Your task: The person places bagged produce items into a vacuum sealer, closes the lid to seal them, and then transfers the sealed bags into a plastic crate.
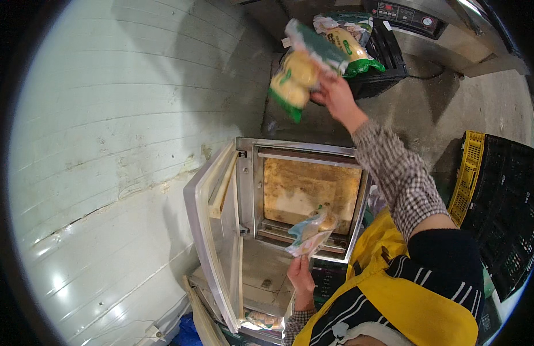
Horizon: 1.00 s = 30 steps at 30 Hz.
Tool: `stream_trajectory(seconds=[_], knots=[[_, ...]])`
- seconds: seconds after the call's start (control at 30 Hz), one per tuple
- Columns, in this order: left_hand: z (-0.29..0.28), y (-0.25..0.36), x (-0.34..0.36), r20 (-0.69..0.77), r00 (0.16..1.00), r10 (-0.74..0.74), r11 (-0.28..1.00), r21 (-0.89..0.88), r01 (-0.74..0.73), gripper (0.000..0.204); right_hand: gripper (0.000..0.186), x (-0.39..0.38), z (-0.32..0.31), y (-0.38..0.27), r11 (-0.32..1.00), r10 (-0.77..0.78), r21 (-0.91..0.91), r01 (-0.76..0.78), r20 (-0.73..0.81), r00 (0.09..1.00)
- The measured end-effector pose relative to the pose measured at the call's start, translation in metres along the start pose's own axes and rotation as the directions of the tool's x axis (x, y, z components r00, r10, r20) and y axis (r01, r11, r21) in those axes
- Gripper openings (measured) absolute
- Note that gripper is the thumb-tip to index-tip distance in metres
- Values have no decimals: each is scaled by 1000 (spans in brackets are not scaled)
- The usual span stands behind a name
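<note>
My right hand (336, 95) is stretched out far ahead and grips a clear bag with green edges (299, 72) full of yellowish round pieces, held just in front of a black crate (388, 55). More bags of the same kind (348, 34) lie in that crate. My left hand (301, 277) holds a smaller clear bag with pale food (313, 230) by its lower end over the front edge of a steel chamber machine (307, 184). The machine's lid (209, 230) stands open to the left.
A white panelled wall (117, 144) fills the left side. Another steel machine with a control panel (405, 14) stands at the top. A yellow crate (469, 173) and stacked black crates (509, 219) stand at the right on the concrete floor. Another filled bag (261, 318) lies below the machine.
</note>
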<state>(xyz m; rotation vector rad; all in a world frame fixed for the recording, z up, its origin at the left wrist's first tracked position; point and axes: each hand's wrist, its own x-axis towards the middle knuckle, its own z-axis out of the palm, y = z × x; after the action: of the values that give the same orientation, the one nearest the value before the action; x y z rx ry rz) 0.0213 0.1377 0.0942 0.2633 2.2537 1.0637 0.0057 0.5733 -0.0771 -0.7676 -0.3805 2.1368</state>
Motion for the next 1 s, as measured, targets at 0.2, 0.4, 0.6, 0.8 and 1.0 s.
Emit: stream_trajectory(seconds=[0.2, 0.4, 0.6, 0.8, 1.0], knots=[[7, -42, 55, 132, 987, -97, 967, -221, 124, 22, 41, 88, -39, -20, 997, -83, -8, 83, -218, 972], [9, -41, 127, 252, 962, -102, 990, 116, 74, 22, 40, -9, -56, -5, 933, 261, -264, -244, 30, 965], [2, -67, 187, 334, 936, -111, 981, -116, 157, 21, 34, -191, -74, 63, 676, 538, -611, -413, 25, 843], [7, -46, 218, 417, 904, -93, 982, -109, 152, 24, 36, -175, -70, 135, 870, 487, -155, -469, 114, 866], [23, -77, 253, 192, 977, -90, 885, -434, 167, 19, 7, -201, -67, 140, 794, 602, 189, -578, -120, 789]])
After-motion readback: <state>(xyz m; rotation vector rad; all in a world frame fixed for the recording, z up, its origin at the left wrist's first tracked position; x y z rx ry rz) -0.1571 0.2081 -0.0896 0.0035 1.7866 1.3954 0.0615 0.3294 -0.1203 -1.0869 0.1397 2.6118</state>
